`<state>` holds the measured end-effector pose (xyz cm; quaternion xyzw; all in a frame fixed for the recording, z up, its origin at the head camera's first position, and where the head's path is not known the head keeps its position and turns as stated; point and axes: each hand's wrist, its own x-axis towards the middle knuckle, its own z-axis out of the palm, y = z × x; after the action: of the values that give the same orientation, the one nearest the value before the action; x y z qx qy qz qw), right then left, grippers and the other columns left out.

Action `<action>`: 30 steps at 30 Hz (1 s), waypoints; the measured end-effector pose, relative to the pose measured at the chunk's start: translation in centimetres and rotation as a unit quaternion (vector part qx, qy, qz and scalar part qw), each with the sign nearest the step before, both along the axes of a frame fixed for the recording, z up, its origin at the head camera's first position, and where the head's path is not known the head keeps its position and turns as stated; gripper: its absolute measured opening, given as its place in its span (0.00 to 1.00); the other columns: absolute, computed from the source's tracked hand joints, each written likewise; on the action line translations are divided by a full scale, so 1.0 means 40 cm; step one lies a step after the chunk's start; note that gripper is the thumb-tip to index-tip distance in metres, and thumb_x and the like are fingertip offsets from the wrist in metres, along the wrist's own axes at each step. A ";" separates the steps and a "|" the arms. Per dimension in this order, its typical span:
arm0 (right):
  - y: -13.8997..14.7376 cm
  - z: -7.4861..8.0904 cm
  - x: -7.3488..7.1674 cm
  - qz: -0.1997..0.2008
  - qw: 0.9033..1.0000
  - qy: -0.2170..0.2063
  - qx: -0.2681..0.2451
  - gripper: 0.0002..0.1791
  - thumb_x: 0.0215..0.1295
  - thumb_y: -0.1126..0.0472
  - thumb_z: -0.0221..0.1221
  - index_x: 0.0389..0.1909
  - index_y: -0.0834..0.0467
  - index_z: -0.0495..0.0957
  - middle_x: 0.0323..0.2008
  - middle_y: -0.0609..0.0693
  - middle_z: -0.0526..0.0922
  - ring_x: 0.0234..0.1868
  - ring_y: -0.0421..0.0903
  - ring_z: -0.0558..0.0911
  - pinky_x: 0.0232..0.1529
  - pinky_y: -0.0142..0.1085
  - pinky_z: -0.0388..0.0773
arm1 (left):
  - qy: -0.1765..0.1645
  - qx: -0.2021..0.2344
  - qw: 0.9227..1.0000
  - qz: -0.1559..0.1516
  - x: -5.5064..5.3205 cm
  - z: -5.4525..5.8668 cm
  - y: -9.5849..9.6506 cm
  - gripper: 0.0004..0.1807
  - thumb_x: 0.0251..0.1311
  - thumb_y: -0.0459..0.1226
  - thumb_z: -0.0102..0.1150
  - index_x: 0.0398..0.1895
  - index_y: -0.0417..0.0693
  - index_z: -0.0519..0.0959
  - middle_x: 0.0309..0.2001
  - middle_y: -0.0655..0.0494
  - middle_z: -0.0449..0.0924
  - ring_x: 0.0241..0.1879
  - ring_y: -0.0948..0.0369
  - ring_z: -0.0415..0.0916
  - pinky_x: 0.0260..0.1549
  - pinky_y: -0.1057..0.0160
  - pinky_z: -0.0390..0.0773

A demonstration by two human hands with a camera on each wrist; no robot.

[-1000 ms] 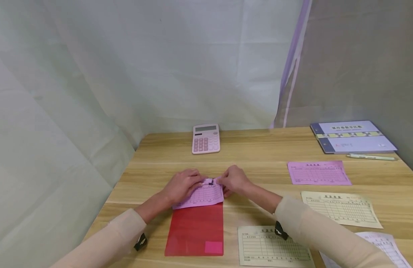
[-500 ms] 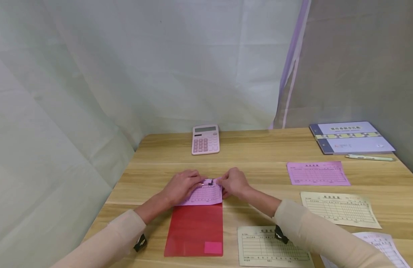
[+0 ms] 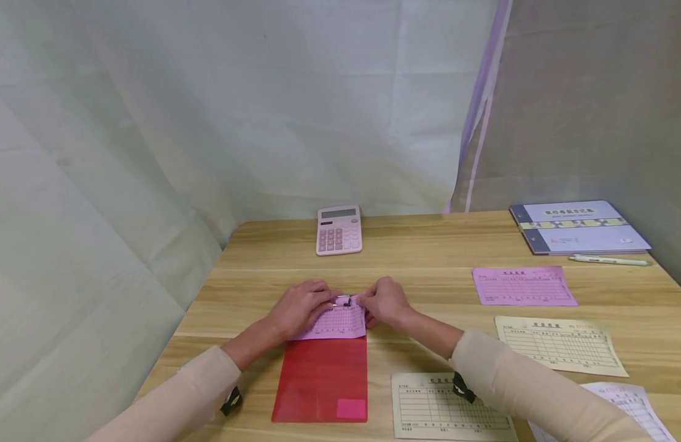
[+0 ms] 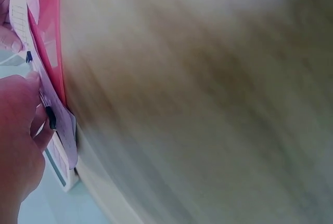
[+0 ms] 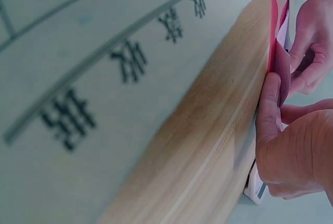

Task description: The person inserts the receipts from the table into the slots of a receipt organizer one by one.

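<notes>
In the head view a pink receipt slip [image 3: 338,323] lies over the upper part of a red folder [image 3: 323,377], and a metal clip [image 3: 342,301] with black ends lies across the slip's top. My left hand [image 3: 298,310] holds the clip and slip from the left, thumb and fingers bent at the clip in the left wrist view. From the other side, my right hand [image 3: 387,302] pinches the slip's upper right corner between thumb and fingers; the right wrist view shows this pinch at the edge of the slip [image 5: 282,68]. Fingers hide part of the clip.
Behind the hands stands a pink calculator [image 3: 339,230]. To the right lie another pink slip [image 3: 525,286], a yellow slip [image 3: 561,345], a second yellow slip [image 3: 428,408] under the right forearm, and a white slip [image 3: 630,402]. A notebook [image 3: 583,226] and pen [image 3: 610,260] lie far right.
The lower edge of the pink slip on the folder has shifted slightly upward and lies straighter. Both hands have stayed nearly in place.
</notes>
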<state>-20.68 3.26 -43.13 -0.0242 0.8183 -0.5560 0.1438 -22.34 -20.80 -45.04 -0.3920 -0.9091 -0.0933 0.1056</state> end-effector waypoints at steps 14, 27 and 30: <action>-0.001 0.002 0.004 0.000 1.000 0.014 0.016 0.10 0.73 0.69 0.65 0.33 0.71 0.89 0.21 0.56 0.86 0.21 0.48 0.87 0.24 0.39 0.85 | 0.016 0.008 1.000 -0.013 0.001 0.002 0.002 0.16 0.72 0.35 0.66 0.61 0.49 0.87 0.44 0.56 0.83 0.46 0.57 0.82 0.47 0.53 0.84; 0.007 0.005 -0.006 0.025 0.999 -0.003 0.029 0.11 0.74 0.68 0.65 0.31 0.70 0.87 0.19 0.57 0.85 0.18 0.48 0.86 0.24 0.38 0.84 | -0.002 0.012 1.000 0.007 0.002 0.002 0.001 0.16 0.72 0.39 0.68 0.61 0.52 0.88 0.44 0.59 0.84 0.46 0.59 0.82 0.48 0.54 0.84; 0.012 0.013 -0.014 0.049 0.998 -0.017 0.044 0.12 0.75 0.67 0.64 0.30 0.68 0.85 0.19 0.57 0.85 0.16 0.46 0.84 0.23 0.38 0.84 | -0.016 0.013 1.000 0.013 0.002 0.005 0.000 0.16 0.72 0.40 0.68 0.61 0.53 0.88 0.44 0.59 0.85 0.46 0.60 0.82 0.48 0.54 0.83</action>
<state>-21.23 3.75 -42.62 -0.0484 0.8373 -0.5121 0.1853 -22.28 -20.79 -44.85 -0.3775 -0.9143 -0.1097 0.0975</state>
